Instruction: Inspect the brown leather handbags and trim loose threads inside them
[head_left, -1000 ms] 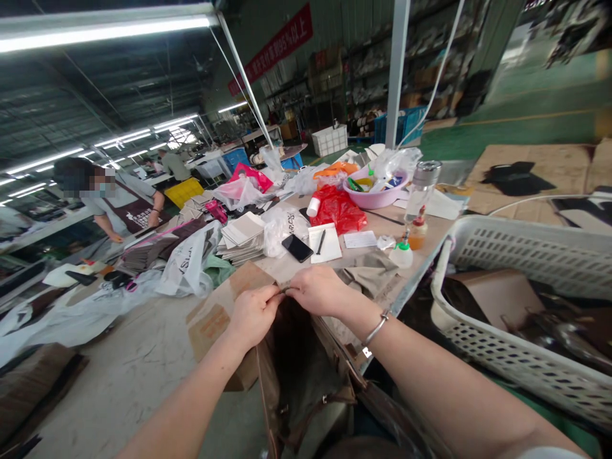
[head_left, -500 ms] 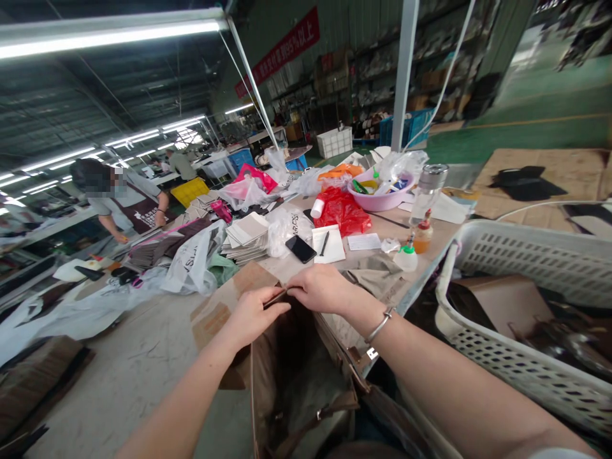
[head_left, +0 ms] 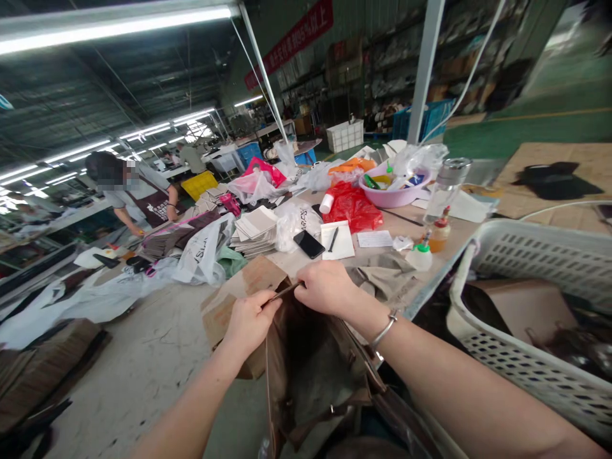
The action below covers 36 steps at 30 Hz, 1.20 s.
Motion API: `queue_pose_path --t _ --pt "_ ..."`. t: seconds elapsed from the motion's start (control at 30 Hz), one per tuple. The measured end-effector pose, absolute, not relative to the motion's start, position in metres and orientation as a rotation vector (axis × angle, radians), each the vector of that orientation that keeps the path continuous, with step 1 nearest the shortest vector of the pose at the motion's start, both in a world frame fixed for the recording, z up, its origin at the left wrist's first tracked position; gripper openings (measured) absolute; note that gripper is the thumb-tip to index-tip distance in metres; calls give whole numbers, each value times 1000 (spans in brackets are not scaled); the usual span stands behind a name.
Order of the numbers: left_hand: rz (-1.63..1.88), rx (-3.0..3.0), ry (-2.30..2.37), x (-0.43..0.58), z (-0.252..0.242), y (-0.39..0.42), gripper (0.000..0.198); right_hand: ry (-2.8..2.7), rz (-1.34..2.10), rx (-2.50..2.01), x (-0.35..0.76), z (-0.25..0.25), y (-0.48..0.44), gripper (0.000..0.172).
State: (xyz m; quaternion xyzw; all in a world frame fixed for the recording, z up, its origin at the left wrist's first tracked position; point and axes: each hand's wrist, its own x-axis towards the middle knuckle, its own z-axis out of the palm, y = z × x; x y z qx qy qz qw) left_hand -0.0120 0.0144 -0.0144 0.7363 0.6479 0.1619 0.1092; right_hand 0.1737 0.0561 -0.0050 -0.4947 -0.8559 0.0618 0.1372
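Observation:
A brown bag (head_left: 320,363) gapes open at the lower middle, its dark inside facing up. My left hand (head_left: 251,319) pinches the bag's far rim between thumb and fingers. Just to its right, my right hand (head_left: 325,287), with a silver bangle on the wrist, is closed on the same rim. A short stretch of the edge shows between the two hands. Behind and left of the bag lies a piece of brown cardboard (head_left: 224,299) on the table.
Beyond the hands are a black phone (head_left: 308,244), a pen on a notepad (head_left: 343,248), a red plastic bag (head_left: 356,207) and a purple basin (head_left: 396,194). Small bottles (head_left: 419,256) stand right. A white basket (head_left: 530,338) is at right. A person (head_left: 143,191) works far left.
The view has shifted, so the table things sit farther right. My hands are slightly farther apart, with more of the rim showing between them. Both keep hold of it.

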Motion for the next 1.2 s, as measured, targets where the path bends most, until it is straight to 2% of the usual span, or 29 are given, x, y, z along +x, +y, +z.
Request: queue_pose_path --t 0.57,0.7,0.8,0.93,1.2 --pt "215 2401 2033 -13 -8 18 23 -2408 182 -1511 164 -1 51 31" --pt "205 2407 1896 -12 -3 15 28 -2448 191 -1464 175 -2 54 31" --pt "248 2456 1811 -7 -2 17 41 -2482 201 -1451 180 -4 56 32" --pt "163 2524 1968 -1 -4 24 26 -2508 186 -1436 179 -6 56 35" --pt "198 2509 2057 4 -5 22 28 -2536 272 -1416 195 -4 53 48"
